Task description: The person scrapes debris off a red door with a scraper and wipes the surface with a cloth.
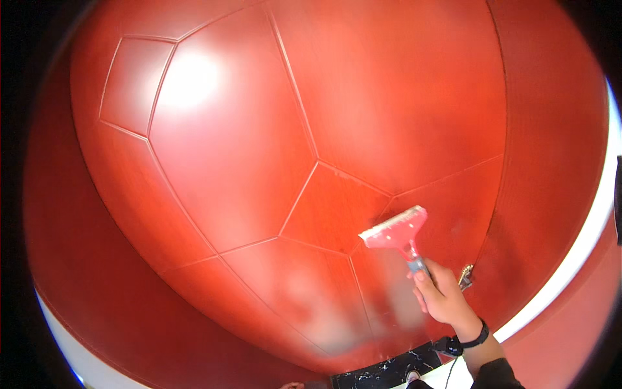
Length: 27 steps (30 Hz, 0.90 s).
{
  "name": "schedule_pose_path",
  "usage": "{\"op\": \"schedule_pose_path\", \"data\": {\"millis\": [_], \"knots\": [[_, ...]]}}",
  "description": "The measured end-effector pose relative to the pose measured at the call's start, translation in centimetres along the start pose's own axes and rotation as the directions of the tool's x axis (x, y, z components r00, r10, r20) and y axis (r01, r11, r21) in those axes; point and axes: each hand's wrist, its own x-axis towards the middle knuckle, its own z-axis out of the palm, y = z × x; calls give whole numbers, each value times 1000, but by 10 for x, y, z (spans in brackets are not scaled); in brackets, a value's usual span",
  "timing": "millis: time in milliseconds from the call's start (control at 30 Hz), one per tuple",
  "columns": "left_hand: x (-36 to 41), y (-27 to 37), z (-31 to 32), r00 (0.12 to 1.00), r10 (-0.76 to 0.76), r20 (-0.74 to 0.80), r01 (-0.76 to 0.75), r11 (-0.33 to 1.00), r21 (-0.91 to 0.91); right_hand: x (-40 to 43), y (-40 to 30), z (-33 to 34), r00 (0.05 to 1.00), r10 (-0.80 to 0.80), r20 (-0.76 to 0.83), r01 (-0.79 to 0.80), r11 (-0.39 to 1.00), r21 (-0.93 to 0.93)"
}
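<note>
A reddish-brown door (398,107) with shallow grooves in angular shapes fills most of the view. My right hand (435,291) grips the grey handle of a wide-blade scraper (396,231) with a red head. Its pale blade edge points up and left, in front of the grooves at the lower middle of the door. Whether the blade touches the surface cannot be told. Only a few fingers of my left hand (292,385) show at the bottom edge; what they hold, if anything, is hidden.
A metal door handle (466,276) sits just right of my right hand. Below the door runs a black marble-patterned threshold (384,372), with a shoe tip (413,376) by it. Near my wristband is a dark device (448,346), and a thin cable (451,372) hangs below it.
</note>
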Motion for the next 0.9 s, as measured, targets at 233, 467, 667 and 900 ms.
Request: {"op": "schedule_pose_path", "data": {"millis": [233, 467, 667, 900], "knots": [[-38, -25, 10, 995, 19, -99, -33, 990, -135, 13, -4, -5, 984, -176, 2, 169, 944, -284], [-51, -27, 16, 989, 55, -138, -68, 993, -95, 15, -18, -2, 969, -240, 64, 246, 893, -377], [-25, -29, 49, 986, 126, -111, -144, 974, -174, 10, -24, -7, 963, -248, 101, 267, 850, -455], [12, -29, 52, 979, 191, -67, -200, 965, -170, 12, -33, -1, 969, -236, 69, 237, 821, -520]]}}
